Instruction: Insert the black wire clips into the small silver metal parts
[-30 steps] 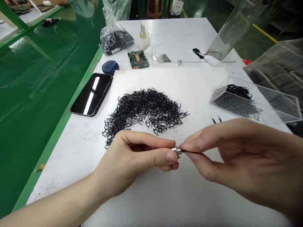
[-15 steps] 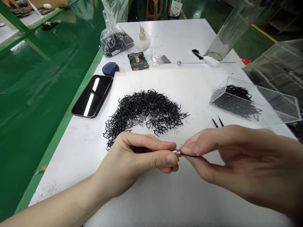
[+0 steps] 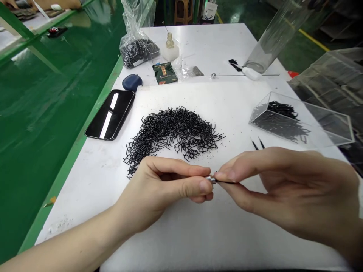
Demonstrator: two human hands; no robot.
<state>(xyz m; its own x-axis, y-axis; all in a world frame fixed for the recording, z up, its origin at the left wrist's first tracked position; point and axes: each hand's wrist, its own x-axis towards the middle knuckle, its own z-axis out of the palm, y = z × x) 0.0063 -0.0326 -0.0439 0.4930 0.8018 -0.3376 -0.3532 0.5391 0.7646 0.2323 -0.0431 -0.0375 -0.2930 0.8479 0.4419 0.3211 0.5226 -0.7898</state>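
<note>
Between thumb and fingers, my left hand (image 3: 170, 183) pinches a small silvery metal cylinder (image 3: 211, 179). My right hand (image 3: 272, 185) is closed on a thin black piece (image 3: 227, 182), its near end meeting the metal cylinder. Whether the black piece sits inside the cylinder I cannot tell; the fingertips hide most of both. Just beyond my hands a curved heap of small bent black pieces (image 3: 172, 126) lies on the white work surface (image 3: 238, 109). Two dark pointed tips, like those of tweezers (image 3: 257, 143), show behind my right hand.
A clear box (image 3: 326, 139) with black pieces lies at right. A phone (image 3: 110, 113) and a blue rounded object (image 3: 132, 82) are at left. Farther back are a plastic bag (image 3: 138, 53), a green packet (image 3: 165, 73), a small bottle (image 3: 169, 40) and a tilted clear cylinder (image 3: 275, 41).
Both hands keep their pinch on the metal cylinder and black piece. The right hand appears very slightly higher and farther left; the whole view has shifted a little.
</note>
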